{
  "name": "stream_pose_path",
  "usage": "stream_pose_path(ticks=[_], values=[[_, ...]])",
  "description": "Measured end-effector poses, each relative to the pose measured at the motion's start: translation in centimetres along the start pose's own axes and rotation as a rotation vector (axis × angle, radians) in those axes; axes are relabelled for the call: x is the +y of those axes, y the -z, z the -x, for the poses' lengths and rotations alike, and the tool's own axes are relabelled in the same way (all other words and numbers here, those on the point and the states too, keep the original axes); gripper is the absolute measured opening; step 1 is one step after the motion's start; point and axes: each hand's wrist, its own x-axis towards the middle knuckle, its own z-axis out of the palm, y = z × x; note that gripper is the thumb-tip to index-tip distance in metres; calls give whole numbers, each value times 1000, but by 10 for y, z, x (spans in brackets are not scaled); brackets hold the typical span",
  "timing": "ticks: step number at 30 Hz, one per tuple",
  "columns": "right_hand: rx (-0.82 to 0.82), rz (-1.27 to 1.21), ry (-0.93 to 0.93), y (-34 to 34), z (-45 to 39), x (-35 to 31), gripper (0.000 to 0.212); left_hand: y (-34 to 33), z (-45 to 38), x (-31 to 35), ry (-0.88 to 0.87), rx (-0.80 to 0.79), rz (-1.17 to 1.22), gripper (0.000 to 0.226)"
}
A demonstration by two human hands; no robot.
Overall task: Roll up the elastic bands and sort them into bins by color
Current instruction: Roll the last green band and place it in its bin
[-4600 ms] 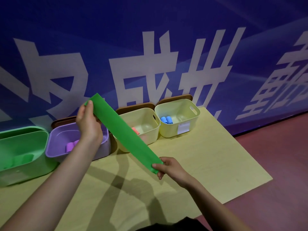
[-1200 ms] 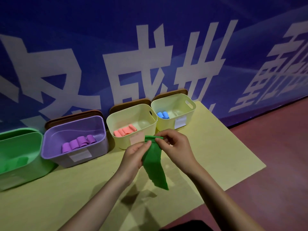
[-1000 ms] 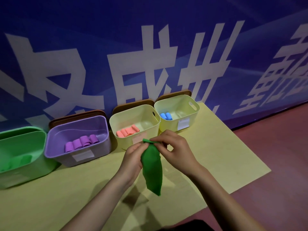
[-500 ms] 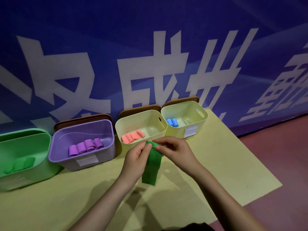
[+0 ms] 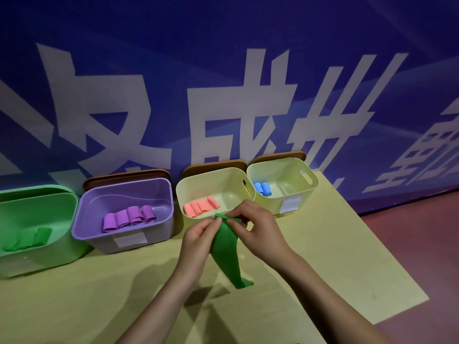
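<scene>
A green elastic band [image 5: 227, 254] hangs down over the yellow table [image 5: 335, 256], its lower end near the tabletop. My left hand [image 5: 198, 239] and my right hand [image 5: 258, 232] both pinch its top end, where a small roll has formed. At the far left stands a green bin [image 5: 37, 244] with green rolls [image 5: 27, 240] inside. To its right are a purple bin [image 5: 159, 234] with several purple rolls [image 5: 129, 217], a yellow bin [image 5: 213, 175] with several pink rolls [image 5: 201, 208], and another yellow bin [image 5: 298, 192] with blue rolls [image 5: 262, 189].
The four bins line the table's back edge against a blue wall [image 5: 223, 83] with large white characters. Brown lids [image 5: 129, 176] stand behind three of the bins. The table ends at the right over a red floor [image 5: 422, 244].
The band was first stretched out between my two hands. My hands have since come together at one end, and the rest hangs down. Over the last second the hanging part swings and its length varies.
</scene>
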Motion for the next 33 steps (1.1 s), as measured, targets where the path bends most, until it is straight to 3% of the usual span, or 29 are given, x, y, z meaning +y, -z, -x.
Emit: stream_pose_path(ticks=[8,13,17,21,29,33], values=[[-99,-196,-34,-3,-9,2,12,5,6,5,-60,27,-11,19],[-111,-400,-211,0,-6,2,16,6,4,3,-31,42,-9,26],[-80,-494,-360,-6,1,1,16,3,8,3,-122,5,-126,20],[-83,-447,-331,-6,10,-3,15,3,19,0,-185,21,-198,12],[-61,-423,-215,-7,40,-13,20,7,46,-1,-337,52,-403,48],[13,-489,-229,-1,50,-23,15,4,52,0,-339,21,-379,36]])
